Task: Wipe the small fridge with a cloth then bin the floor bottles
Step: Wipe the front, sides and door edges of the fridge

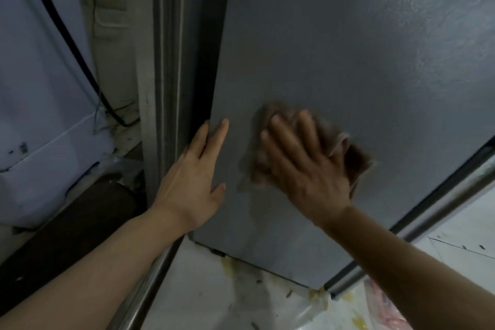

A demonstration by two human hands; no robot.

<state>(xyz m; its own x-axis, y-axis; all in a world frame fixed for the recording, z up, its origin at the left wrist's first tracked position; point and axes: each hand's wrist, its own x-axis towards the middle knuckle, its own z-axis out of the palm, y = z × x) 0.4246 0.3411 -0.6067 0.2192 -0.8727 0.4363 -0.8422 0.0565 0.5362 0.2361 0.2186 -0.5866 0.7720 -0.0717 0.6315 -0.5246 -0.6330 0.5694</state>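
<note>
I'm seeing a grey fridge [348, 48] panel over stained white floor [214, 289]; right hand [302, 166] presses flat on the brown cloth [351, 158] (blurred); left hand [192, 177] rests flat, fingers straight, on the panel edge; no readable labels.

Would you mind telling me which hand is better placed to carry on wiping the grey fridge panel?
The right hand: its spread fingers press the brown cloth flat against the fridge panel. The left hand holds no cloth and rests open on the panel's left edge.
</note>
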